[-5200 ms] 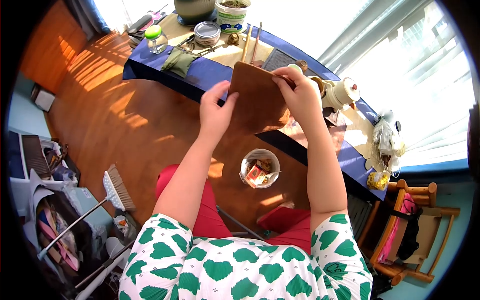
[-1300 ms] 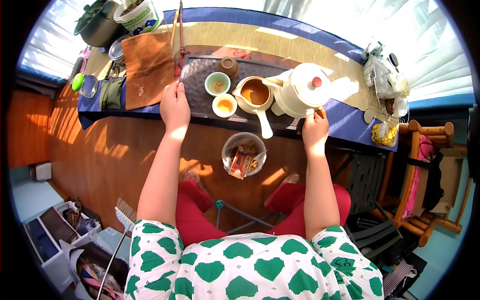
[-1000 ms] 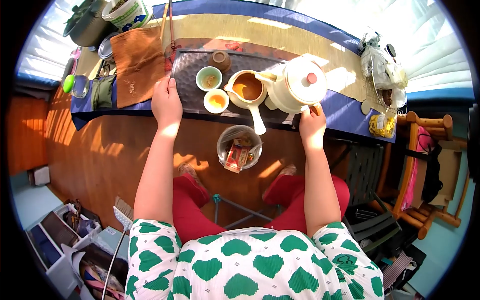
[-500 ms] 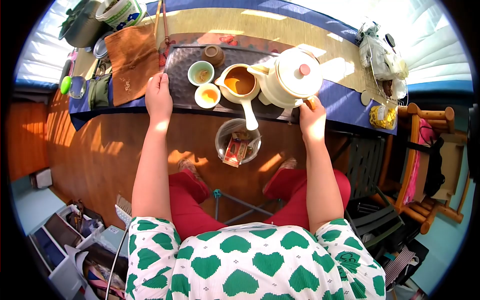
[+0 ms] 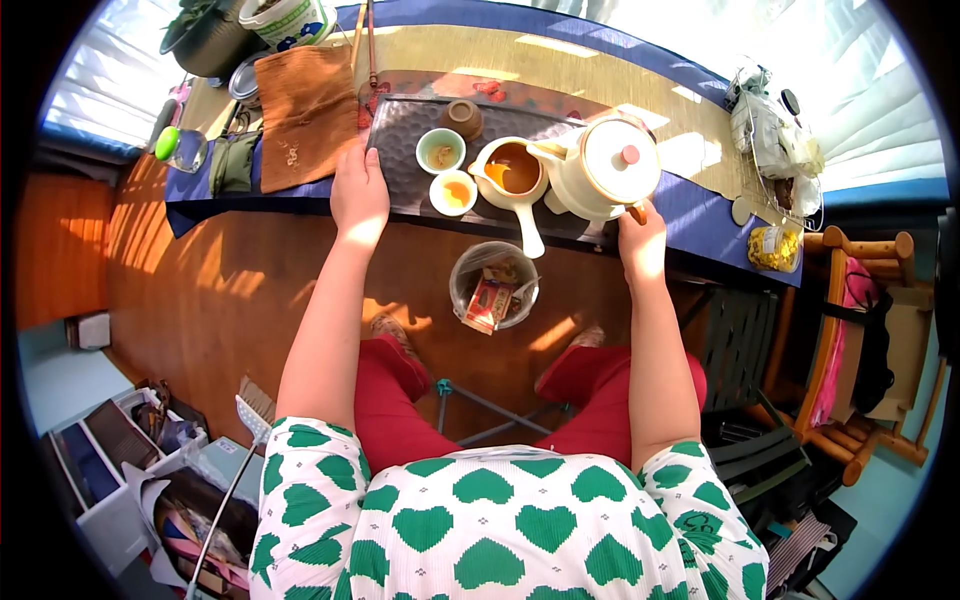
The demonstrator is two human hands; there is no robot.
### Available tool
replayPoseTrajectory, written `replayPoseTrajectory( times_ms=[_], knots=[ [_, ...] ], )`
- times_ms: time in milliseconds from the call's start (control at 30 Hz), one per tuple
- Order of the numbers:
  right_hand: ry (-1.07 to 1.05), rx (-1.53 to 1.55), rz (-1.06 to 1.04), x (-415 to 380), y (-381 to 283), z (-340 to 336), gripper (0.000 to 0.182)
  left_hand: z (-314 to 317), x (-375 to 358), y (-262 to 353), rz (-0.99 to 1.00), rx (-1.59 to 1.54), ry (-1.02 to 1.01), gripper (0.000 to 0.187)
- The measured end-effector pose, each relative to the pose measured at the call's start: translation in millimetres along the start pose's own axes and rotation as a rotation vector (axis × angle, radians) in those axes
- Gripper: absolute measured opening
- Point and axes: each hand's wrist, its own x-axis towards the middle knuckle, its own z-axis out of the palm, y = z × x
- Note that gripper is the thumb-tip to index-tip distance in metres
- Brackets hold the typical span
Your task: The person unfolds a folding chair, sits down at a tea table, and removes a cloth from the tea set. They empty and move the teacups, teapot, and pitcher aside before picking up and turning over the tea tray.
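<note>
My left hand grips the left edge of a dark, dimpled tea tray, its thumb along the side. At the tray's right end my right hand is closed, its fingers partly hidden beside the brown handle of a cream teapot. The lidded teapot stands on the tray. Left of it sits a cream side-handled pitcher of amber tea. A pale green cup holds a little something, and a white cup holds tea. Behind them a small brown cup seems to be upside down.
A brown cloth lies left of the tray. A bin with packets stands on the floor between my feet. At the right are a jar with yellow contents, a wire rack with bags and a wooden chair.
The whole view has shifted, so the table things appear farther right. My left hand looks slightly more spread along the tray's edge. The cups, pitcher and teapot keep their places on the tray.
</note>
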Motion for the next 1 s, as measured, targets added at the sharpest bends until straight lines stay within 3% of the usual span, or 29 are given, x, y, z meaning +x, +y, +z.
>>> replayPoseTrajectory(
  times_ms=[267, 467, 500, 600, 667, 700, 800, 900, 1000],
  knots=[
    [-0.062, -0.113, 0.011, 7, -12, -3, 0.021, -4, -7, 3, -0.046, 0.011, 0.008, 0.037],
    [-0.119, 0.164, 0.075, 7, 5, -2, 0.032, -32, -28, 10, -0.084, -0.103, -0.005, 0.039],
    [-0.109, 0.286, 0.050, -1, -1, -1, 0.029, -35, -41, 9, 0.042, -0.058, 0.101, 0.045],
    [-0.002, 0.158, -0.042, -44, -24, -9, 0.020, -58, -70, 44, 0.034, -0.077, 0.152, 0.045],
    [-0.178, 0.321, 0.195, -80, -69, -10, 0.016, -56, -80, 55, 0.116, -0.199, 0.126, 0.043],
    [-0.293, 0.416, 0.209, -91, -67, -5, 0.015, -50, -80, 55, 0.131, -0.278, 0.094, 0.043],
    [-0.625, 0.324, 0.321, -129, -82, 18, 0.014, -34, -69, 57, 0.127, -0.386, 0.095, 0.044],
    [-0.588, 0.338, 0.115, -155, -79, 58, 0.006, -34, -56, 53, 0.214, -0.368, 0.094, 0.042],
    [-0.592, 0.312, 0.041, -158, -88, 75, 0.016, -40, -52, 52, 0.223, -0.380, 0.021, 0.041]
  ],
)
